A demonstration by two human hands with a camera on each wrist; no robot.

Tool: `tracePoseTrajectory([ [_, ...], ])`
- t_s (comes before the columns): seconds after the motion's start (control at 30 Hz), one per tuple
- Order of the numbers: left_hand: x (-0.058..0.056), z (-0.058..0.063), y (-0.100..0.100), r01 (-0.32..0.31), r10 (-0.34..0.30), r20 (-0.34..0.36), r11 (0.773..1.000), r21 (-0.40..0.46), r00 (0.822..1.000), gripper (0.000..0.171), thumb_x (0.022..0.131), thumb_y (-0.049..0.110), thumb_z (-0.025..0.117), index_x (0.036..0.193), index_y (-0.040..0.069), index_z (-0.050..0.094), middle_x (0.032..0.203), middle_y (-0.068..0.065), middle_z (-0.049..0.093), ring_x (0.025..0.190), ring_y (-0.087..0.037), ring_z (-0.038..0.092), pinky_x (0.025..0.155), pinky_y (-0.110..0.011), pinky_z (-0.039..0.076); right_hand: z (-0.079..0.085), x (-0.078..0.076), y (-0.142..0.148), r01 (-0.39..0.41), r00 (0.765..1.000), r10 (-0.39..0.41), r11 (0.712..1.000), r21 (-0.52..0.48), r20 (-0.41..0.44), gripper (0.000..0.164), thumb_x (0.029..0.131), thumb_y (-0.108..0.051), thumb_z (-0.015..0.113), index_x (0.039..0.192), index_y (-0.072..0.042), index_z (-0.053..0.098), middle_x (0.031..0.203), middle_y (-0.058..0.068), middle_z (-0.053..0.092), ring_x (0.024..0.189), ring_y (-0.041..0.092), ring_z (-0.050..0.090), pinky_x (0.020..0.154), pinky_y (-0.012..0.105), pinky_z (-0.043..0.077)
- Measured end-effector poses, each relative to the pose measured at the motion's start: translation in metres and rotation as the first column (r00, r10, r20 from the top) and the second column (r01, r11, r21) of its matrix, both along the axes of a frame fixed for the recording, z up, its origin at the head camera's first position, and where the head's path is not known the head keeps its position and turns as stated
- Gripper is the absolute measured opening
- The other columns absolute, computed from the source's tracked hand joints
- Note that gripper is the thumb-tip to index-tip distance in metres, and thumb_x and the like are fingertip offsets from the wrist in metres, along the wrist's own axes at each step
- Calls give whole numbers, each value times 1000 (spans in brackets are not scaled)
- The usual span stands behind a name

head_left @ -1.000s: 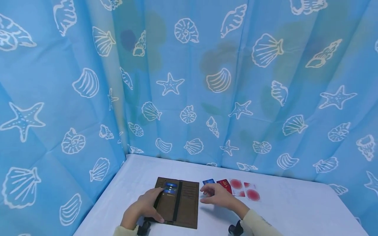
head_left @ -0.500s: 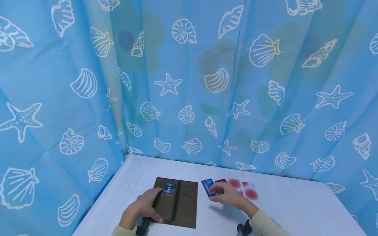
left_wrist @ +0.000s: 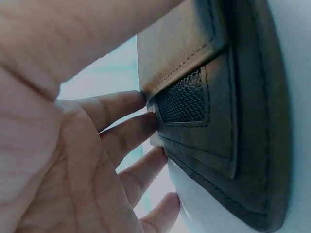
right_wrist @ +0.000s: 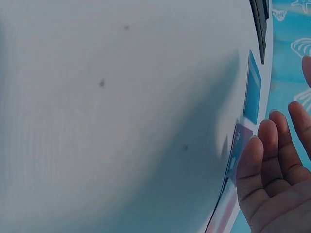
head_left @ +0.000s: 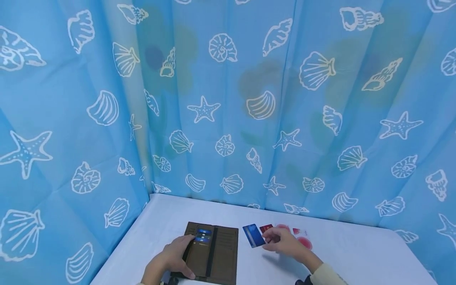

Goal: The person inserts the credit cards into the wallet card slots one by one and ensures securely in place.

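Observation:
In the head view, a brown wallet [head_left: 224,253] lies spread out on the table, with several blue cards [head_left: 203,236] in its left-side slots. My left hand [head_left: 172,255] rests along the wallet's left edge, thumb near its bottom; the left wrist view has fairly straight fingers [left_wrist: 131,138] touching the wallet edge. Right of the wallet lies a blue card [head_left: 253,236]. Beside it is my right hand [head_left: 285,242], loosely curved with nothing seen in its fingers. A red card [head_left: 266,228] is partly hidden behind that hand. Whether my right fingertips touch either card I cannot tell.
White cards with red circles [head_left: 304,242] lie beyond the right hand, partly covered by it. A white cloth [head_left: 356,253] covers the table. Blue curtains [head_left: 213,158] with shell prints stand at the back and left.
My right hand has moved right, away from the wallet, uncovering the blue card and coming over the red and white cards. The left hand stays on the wallet. The head view has tilted up slightly.

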State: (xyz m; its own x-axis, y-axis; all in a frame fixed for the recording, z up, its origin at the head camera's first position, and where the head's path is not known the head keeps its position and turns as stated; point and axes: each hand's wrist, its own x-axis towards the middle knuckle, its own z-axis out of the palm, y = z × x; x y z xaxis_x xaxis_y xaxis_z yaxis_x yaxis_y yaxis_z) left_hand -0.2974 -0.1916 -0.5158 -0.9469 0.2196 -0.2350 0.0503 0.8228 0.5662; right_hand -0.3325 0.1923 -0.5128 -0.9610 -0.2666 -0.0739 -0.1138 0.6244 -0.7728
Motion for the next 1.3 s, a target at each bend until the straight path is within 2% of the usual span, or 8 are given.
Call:
tracePoseTrajectory([
  [0.23,-2,-1,2,1,-1,16,1000,-13,1000,108,51,32,99,142,9,46,145,-17,50,136,-42,41,107,-73,32,2,-1,5,36,999,-36,999,-22,4,32,82,-20,81,109,-7,69,99,5,65,88,18,57,75,30,59],
  [0.43,0,0,1,1,0,12,1000,-14,1000,108,52,31,99,143,9,45,147,-17,48,138,-42,40,109,-73,31,6,-5,2,94,995,-94,995,-13,30,32,82,-17,80,110,-7,68,98,5,67,88,18,58,80,34,60],
  [0.57,1,-3,1,-3,3,27,1000,-26,1000,108,52,31,99,143,10,45,146,-17,48,138,-42,39,109,-72,31,5,-8,-1,99,994,-99,995,16,36,33,82,-21,81,109,-8,68,98,3,68,89,17,59,83,36,60],
  [0.77,0,-1,0,5,-4,17,1000,-17,1000,109,51,35,99,143,10,45,146,-15,49,138,-40,40,110,-72,31,3,-17,-6,83,997,-83,996,29,-10,35,83,-21,80,113,-10,67,103,2,70,94,16,62,89,41,60],
  [0.97,1,2,-3,29,-29,-28,1000,-1,999,111,49,36,99,142,7,46,145,-16,50,136,-42,41,107,-74,32,4,-30,-20,101,993,-97,994,47,-65,40,83,-24,80,118,-13,65,109,2,68,98,16,63,94,46,58],
  [1.1,2,1,-1,42,-42,-27,999,5,999,110,50,37,99,142,7,46,145,-16,50,136,-42,41,107,-74,32,5,-34,-27,104,993,-100,992,76,-58,43,82,-26,81,120,-16,65,113,2,68,101,18,63,94,51,57],
  [1.3,1,0,0,30,-30,-17,999,-17,999,110,50,36,99,142,9,46,145,-15,51,137,-40,42,108,-72,33,7,-38,-37,104,994,-98,986,127,-51,46,81,-28,81,123,-20,64,123,2,66,116,27,61,102,68,42],
])
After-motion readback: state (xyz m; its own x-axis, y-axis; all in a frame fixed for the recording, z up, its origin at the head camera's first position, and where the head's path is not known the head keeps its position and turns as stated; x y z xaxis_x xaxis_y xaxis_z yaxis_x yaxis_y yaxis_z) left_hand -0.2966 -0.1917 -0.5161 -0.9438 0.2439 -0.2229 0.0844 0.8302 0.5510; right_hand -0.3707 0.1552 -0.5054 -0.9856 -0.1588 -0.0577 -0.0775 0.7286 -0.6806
